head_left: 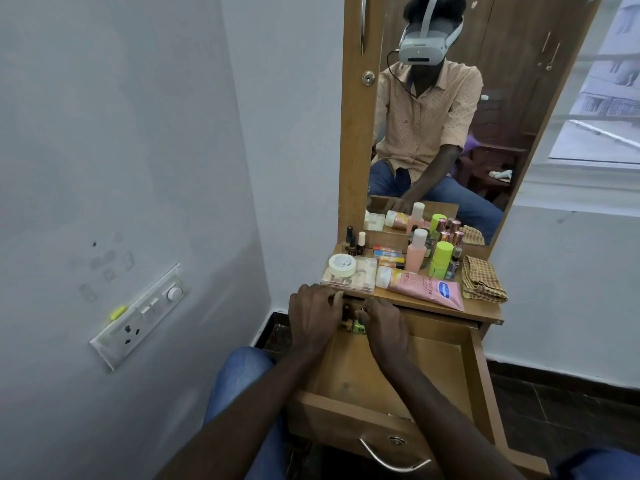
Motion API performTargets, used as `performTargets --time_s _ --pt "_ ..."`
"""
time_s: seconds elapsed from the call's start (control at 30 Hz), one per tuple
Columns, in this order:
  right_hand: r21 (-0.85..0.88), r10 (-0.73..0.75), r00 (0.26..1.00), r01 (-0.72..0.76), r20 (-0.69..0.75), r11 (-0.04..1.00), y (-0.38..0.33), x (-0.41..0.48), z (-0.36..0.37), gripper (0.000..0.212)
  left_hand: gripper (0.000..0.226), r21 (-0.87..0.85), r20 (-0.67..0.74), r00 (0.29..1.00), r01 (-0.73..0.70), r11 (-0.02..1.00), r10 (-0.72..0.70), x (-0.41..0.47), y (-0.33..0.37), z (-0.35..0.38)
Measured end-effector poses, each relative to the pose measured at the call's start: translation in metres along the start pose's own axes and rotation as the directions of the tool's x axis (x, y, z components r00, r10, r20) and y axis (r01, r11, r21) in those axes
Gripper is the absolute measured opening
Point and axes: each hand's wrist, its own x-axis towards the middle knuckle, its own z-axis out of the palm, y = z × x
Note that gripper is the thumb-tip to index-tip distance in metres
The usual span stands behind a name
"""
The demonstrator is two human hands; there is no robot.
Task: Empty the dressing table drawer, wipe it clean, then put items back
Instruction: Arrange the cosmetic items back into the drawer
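Observation:
The wooden drawer point(446, 362) of the dressing table stands pulled out toward me, its floor mostly bare. Both of my hands reach to its far left corner under the tabletop edge. My left hand point(313, 318) and my right hand point(382, 323) curl around a few small bottles point(349, 320) there, one with a green label. How each hand grips them is partly hidden by the fingers. On the tabletop point(485, 311) lie a pink tube point(424, 287), a clear box point(349, 277) with a white jar point(342, 265) on it, and a folded checked cloth point(483, 278).
More bottles stand at the back of the tabletop: a pink one point(416, 251), a lime-green one point(440, 259), dark nail polishes point(353, 242). A mirror point(443, 116) rises behind. A wall with a switch panel point(138, 315) is close on the left. My knee point(242, 372) is beside the drawer.

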Motion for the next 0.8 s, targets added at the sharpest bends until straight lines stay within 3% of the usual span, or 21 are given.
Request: performTargets --time_s 0.23,0.4,0.63,0.8 --pt "-0.108 -0.252 0.956 0.237 -0.149 0.965 -0.019 0.023 -0.048 0.008 0.03 -0.141 -0.096 0.995 -0.018 0.99 0.005 0.05 0.026 -0.04" --pt "-0.018 -0.185 0.96 0.185 -0.212 0.983 -0.032 0.072 -0.084 0.012 0.023 -0.315 -0.01 1.0 0.002 0.949 -0.005 0.093 0.044 -0.048" --pt "0.12 -0.009 0.992 0.024 -0.129 0.993 -0.035 0.139 -0.084 0.025 0.015 -0.337 0.108 0.994 0.049 0.94 -0.013 0.141 0.043 -0.025" --pt "0.01 0.041 0.999 -0.041 0.001 0.999 -0.034 0.175 -0.061 0.023 0.011 -0.373 0.2 0.978 0.125 0.919 -0.052 0.167 0.039 -0.001"
